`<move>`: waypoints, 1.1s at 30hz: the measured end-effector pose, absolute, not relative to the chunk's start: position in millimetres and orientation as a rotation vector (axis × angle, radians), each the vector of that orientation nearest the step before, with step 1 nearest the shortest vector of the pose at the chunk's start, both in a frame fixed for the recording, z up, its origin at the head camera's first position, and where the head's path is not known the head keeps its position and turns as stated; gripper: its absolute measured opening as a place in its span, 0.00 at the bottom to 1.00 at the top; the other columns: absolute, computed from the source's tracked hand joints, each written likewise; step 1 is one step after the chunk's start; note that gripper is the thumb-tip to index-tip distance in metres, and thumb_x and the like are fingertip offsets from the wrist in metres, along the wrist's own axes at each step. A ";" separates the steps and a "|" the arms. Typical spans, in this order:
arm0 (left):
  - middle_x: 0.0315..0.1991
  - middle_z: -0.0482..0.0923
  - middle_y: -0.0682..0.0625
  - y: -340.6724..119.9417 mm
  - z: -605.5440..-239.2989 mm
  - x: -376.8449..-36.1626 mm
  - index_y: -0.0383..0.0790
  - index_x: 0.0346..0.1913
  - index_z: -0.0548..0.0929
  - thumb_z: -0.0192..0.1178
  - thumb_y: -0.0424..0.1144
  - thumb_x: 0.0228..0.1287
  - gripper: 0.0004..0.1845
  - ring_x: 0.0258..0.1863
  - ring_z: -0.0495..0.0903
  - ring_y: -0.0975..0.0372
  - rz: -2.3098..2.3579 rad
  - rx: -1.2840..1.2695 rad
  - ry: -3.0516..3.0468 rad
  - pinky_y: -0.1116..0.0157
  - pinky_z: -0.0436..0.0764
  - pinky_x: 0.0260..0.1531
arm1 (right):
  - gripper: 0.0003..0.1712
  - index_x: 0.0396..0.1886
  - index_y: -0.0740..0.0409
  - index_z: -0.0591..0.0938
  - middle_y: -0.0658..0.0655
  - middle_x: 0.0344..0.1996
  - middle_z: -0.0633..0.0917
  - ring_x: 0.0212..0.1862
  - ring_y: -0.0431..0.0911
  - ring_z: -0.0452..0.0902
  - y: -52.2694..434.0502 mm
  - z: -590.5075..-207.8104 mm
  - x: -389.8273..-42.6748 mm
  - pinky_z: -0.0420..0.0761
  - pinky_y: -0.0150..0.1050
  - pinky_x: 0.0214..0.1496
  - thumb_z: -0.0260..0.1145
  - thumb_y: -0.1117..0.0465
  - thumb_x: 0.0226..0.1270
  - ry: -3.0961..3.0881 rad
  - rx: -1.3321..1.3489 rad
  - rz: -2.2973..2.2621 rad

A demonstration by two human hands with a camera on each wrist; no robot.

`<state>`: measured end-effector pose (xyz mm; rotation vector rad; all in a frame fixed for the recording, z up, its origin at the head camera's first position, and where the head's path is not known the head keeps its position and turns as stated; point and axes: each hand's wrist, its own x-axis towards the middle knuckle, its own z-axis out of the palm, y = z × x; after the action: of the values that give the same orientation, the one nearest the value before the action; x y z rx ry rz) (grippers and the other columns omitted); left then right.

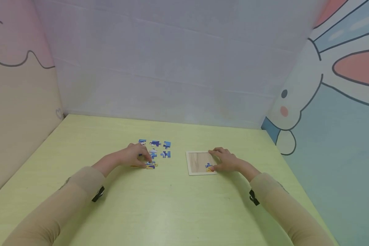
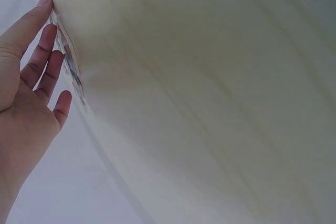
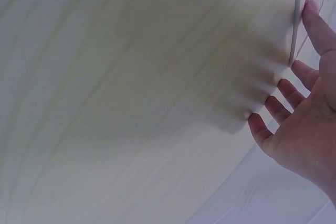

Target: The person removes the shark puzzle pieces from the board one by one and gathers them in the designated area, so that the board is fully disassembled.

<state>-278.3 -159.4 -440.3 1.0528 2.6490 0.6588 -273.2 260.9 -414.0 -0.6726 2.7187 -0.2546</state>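
A pale green table [image 1: 172, 212] stands enclosed by pastel walls; a cartoon rabbit mural [image 1: 298, 102] decorates the right-hand panel.

The left hand [image 1: 134, 155] covers part of the loose puzzle pieces [image 1: 155, 149], whose prints are too small to read. The right hand [image 1: 226, 160] hides the tray's [image 1: 196, 162] right edge. Both wrist views are blurred; the tabletop [image 2: 210, 103] fills them, and picture edges cut off both palms.
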 end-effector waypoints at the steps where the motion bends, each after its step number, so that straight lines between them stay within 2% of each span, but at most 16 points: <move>1: 0.39 0.81 0.63 -159.3 -439.6 -278.4 0.53 0.40 0.86 0.70 0.43 0.51 0.11 0.44 0.75 0.63 0.656 1.053 2.648 0.50 0.62 0.47 | 0.44 0.72 0.56 0.60 0.66 0.67 0.61 0.67 0.66 0.55 260.8 -413.6 -273.4 0.62 0.69 0.57 0.64 0.43 0.62 2.716 -0.673 -0.254; 8: 0.39 0.81 0.62 -155.6 -431.5 -276.9 0.52 0.41 0.87 0.71 0.42 0.50 0.13 0.45 0.73 0.63 0.638 1.072 2.665 0.51 0.63 0.47 | 0.44 0.72 0.56 0.60 0.66 0.68 0.60 0.67 0.67 0.54 260.6 -411.5 -274.6 0.60 0.69 0.58 0.64 0.43 0.62 2.698 -0.660 -0.263; 12: 0.39 0.80 0.62 -150.1 -423.5 -275.1 0.51 0.42 0.86 0.70 0.40 0.52 0.13 0.47 0.72 0.61 0.678 1.096 2.665 0.49 0.61 0.49 | 0.45 0.72 0.56 0.59 0.66 0.68 0.60 0.67 0.67 0.54 260.8 -410.8 -275.0 0.59 0.69 0.59 0.64 0.42 0.61 2.689 -0.655 -0.261; 20: 0.42 0.81 0.57 -121.5 -400.0 -270.8 0.48 0.46 0.85 0.68 0.41 0.55 0.14 0.52 0.70 0.58 0.686 1.154 2.665 0.47 0.58 0.55 | 0.46 0.72 0.56 0.59 0.66 0.68 0.60 0.67 0.66 0.54 263.0 -408.0 -277.1 0.59 0.68 0.60 0.65 0.43 0.60 2.658 -0.683 -0.264; 28: 0.43 0.81 0.55 -85.7 -391.4 -274.6 0.48 0.46 0.85 0.68 0.43 0.56 0.14 0.53 0.69 0.58 0.654 1.220 2.675 0.47 0.58 0.55 | 0.54 0.73 0.58 0.57 0.67 0.68 0.58 0.68 0.66 0.51 263.2 -403.9 -283.6 0.56 0.65 0.64 0.72 0.43 0.52 2.589 -0.699 -0.257; 33: 0.43 0.81 0.51 -65.5 -393.7 -277.7 0.47 0.48 0.84 0.67 0.43 0.56 0.15 0.48 0.69 0.59 0.657 1.273 2.670 0.48 0.60 0.52 | 0.55 0.72 0.58 0.59 0.69 0.68 0.58 0.67 0.66 0.51 262.7 -402.7 -284.2 0.56 0.66 0.63 0.74 0.44 0.49 2.589 -0.724 -0.277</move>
<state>-277.7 -65.5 -393.7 1.2728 2.6696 0.6566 -284.2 262.7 -402.7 -0.7240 2.5890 -0.2771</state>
